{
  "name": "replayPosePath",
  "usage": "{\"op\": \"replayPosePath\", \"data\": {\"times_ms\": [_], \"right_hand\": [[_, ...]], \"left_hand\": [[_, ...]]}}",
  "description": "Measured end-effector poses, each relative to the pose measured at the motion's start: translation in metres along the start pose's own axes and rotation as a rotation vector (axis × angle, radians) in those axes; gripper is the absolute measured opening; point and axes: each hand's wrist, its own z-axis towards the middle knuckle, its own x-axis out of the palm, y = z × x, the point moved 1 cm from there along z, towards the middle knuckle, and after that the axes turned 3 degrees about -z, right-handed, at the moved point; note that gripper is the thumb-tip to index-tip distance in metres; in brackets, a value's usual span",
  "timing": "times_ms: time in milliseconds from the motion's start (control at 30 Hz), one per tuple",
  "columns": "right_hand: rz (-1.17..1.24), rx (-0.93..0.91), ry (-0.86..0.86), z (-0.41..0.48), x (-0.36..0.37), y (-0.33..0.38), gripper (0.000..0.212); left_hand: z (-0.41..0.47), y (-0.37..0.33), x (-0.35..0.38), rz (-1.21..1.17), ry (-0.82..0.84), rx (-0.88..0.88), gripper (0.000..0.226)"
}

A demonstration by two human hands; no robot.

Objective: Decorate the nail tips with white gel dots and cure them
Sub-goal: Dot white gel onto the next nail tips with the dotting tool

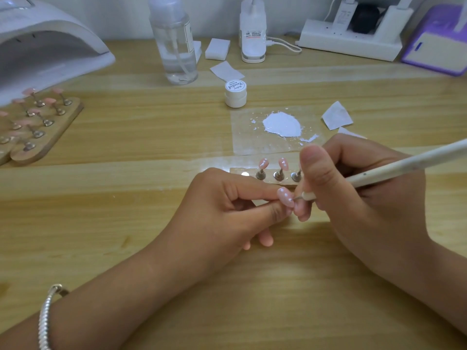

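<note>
Centre: a pink nail tip (285, 197), glossy and already bearing white dots, pinched between thumb and forefinger of the left hand (227, 205). The dotting pen (394, 170), a white shaft ending in a fine metal point, is gripped in the right hand (353, 193); its point touches the nail's surface. Just behind, a wooden strip stand (267, 181) carries two mounted tips (262, 163) on metal pegs, pink with white dots; a third peg is half hidden. A white gel puddle (282, 123) lies on a clear palette sheet (242, 142), with the lidded gel jar (235, 93) just beyond. Far left: the curing lamp (50, 41) and a larger stand (50, 127) of pink tips, dots not discernible.
</note>
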Motion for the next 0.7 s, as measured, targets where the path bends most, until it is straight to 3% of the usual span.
{"op": "replayPosePath", "data": {"times_ms": [700], "right_hand": [[-0.006,-0.004,0.01,-0.0004,-0.0009,-0.0014,0.042]], "left_hand": [[0.0002,0.0005,0.0003,0.011,-0.002,0.002,0.013]]}}
